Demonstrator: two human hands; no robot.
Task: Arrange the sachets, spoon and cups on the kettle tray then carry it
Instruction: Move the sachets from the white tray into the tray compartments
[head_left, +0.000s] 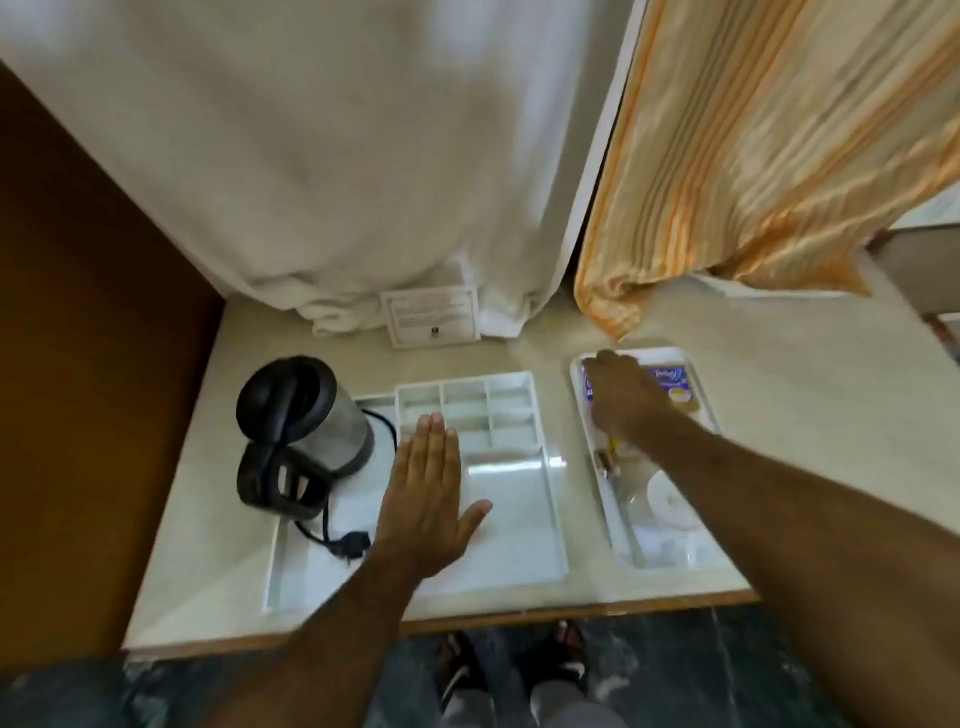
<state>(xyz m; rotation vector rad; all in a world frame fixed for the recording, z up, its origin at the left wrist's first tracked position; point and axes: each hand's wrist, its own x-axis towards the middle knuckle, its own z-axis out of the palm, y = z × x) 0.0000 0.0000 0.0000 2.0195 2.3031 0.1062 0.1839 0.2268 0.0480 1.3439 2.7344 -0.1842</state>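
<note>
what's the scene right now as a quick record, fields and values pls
kettle tray: white, compartments look empty
kettle: on the tray's left side, cord beside it
small tray: right of the kettle tray, holds sachets and blurred white items
left hand: flat and open over the kettle tray
right hand: reaching onto the sachets, grip unclear

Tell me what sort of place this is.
Probably a hotel room. An electric kettle stands on a white compartment tray, a second tray holds sachets, and a printed notice card leans by the curtains.
</note>
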